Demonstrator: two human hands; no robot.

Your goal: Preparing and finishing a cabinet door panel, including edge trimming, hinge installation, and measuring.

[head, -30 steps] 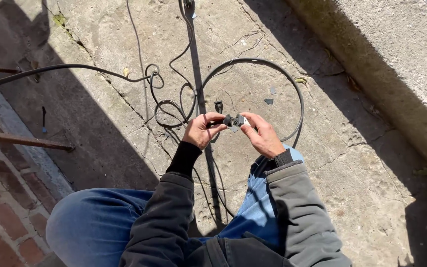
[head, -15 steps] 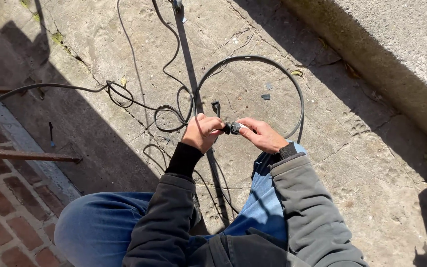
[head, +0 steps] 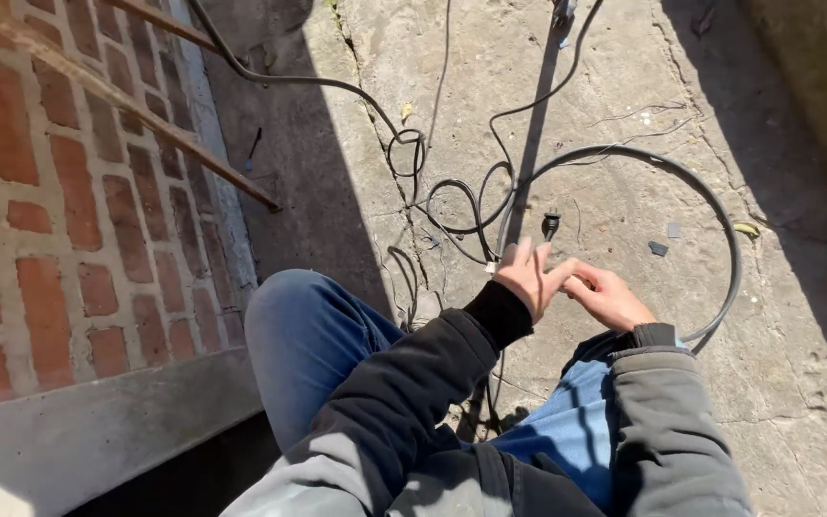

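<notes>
Scene: We sit on a sunlit concrete floor (head: 624, 86) beside a brick wall (head: 59, 201), knees up in blue jeans (head: 308, 335), both hands out in front of us.

Left hand: Our left hand (head: 526, 278) is raised with two fingers spread upward; the thumb and remaining fingers pinch toward the right hand. Whether this grip actually closes on anything, we cannot tell.

Right hand: Our right hand (head: 608, 295) curls inward, fingertips meeting the left. Its grip looks closed on something small, but the object is hidden between the fingers.

Work piece: A thin black cord (head: 471, 206) tangles on the floor just beyond the hands; a small black plug (head: 550, 225) stands at its end, just above the left fingertips and apart from them.

Surroundings: A thick black hose (head: 710, 211) arcs around the hands on the right; a rusty rod (head: 145, 115) leans against the wall.

Step in hand: We judge this to be fine fingertip work on a small part or wire end held between both hands.

Next move: It likely calls for a steady pinch and a clear sight of the hidden piece.

Change: Half a second ago the view faced the floor squarely and a dark fitting showed between the hands; now the view swings left, the wall fills the side, and the fitting is no longer visible.
</notes>
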